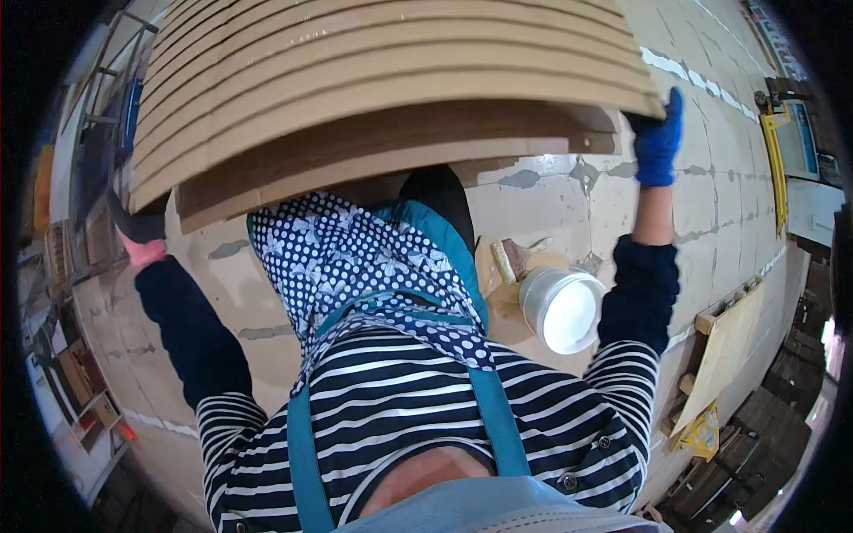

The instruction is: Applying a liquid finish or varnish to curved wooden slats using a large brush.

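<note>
Across the upper half of the frame, a slatted wooden panel (391,89) is held up at both ends: the right hand (658,142), in a blue glove, grips its right corner; the left hand (140,238) clasps its lower left edge. Below, at centre right, a white bucket (563,309) and a brush (514,258) rest on the tiled floor (551,200).

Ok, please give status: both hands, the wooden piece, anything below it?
Left hand and right hand, gloved, grip slatted wooden panel at its two ends. Panel lifted. White bucket and brush on floor below.
</note>
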The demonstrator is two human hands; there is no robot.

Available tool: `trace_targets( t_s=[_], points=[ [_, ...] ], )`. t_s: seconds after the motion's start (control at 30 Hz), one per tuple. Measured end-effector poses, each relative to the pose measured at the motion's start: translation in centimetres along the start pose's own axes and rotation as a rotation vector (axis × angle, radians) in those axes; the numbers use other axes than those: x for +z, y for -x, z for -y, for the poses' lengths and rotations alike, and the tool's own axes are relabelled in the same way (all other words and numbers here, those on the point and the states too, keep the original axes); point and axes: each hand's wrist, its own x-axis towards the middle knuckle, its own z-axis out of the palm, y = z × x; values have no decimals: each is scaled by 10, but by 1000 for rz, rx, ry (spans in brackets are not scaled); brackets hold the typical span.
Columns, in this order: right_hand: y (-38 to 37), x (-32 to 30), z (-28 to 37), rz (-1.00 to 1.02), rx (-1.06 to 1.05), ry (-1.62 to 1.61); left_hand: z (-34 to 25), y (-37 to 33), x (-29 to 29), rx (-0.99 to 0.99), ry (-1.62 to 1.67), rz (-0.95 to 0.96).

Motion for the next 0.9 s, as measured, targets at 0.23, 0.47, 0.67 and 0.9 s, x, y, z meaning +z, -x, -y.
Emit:
trace_targets(
  t_s=[0.23, 0.47, 0.67, 0.9],
  points=[
    [-14, 25, -64, -445, -453, 313, 28, 5, 28, -32, -241, -451],
    [-32, 53, -53, -489, -462, 1217, 60, -29, 24, -99, -655, -545],
    [-49, 45, -50, -308, -521, 1470, 101, -34, -25, 44, -1347, -390],
    [-36, 56, -42, -351, -387, 1475, 34, -25, 40, -303, -1122, -429]
  ],
)
